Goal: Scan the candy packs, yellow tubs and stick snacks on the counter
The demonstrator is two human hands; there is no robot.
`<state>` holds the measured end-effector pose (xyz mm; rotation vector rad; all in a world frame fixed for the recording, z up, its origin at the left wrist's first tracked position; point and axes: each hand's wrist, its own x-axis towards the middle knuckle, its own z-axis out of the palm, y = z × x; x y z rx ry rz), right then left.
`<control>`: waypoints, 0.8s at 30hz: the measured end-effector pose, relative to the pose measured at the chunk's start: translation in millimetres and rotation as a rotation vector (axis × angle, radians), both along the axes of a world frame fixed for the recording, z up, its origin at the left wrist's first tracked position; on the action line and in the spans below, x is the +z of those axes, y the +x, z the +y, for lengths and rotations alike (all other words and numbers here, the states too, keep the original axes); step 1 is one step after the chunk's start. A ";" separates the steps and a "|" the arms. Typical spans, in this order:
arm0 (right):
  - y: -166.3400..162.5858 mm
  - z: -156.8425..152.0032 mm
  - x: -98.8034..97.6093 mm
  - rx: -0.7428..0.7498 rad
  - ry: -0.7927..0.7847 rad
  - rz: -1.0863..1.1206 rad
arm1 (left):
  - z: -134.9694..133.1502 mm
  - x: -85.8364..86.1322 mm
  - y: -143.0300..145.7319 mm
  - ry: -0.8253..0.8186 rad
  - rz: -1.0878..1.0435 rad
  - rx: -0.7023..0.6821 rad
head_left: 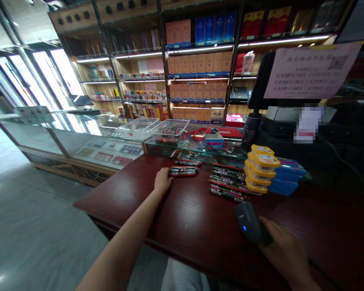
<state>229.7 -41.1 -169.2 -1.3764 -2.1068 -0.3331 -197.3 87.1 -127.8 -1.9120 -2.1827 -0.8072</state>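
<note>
My left hand (163,180) reaches across the dark red wooden counter (182,218) and rests against the left end of a flat carton (184,171) with dark, colourful print. My right hand (286,252) grips a black handheld barcode scanner (250,223) with a small blue light, pointed toward the goods. Ahead of the scanner lies a stack of similar flat cartons (228,181). To its right stands a pile of yellow-lidded boxes (261,169) beside a stack of blue packs (286,176).
A glass display case (87,147) runs left from the counter, with clear plastic trays (153,128) on top. A black monitor with a paper notice (309,70) stands at the right. Shelves (197,76) of boxed goods fill the back wall. Grey floor lies left.
</note>
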 end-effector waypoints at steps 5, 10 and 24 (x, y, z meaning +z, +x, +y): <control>-2.9 -3.9 3.8 -0.009 -0.029 0.004 | 0.2 -4.1 -6.3 -0.059 0.109 -0.084; -4.0 -4.8 5.5 -0.017 -0.051 0.017 | -6.5 -9.2 -9.5 -0.021 0.095 -0.145; -49.5 -8.0 68.2 0.207 -0.509 0.659 | -1.2 -13.3 103.7 0.176 -0.139 -0.126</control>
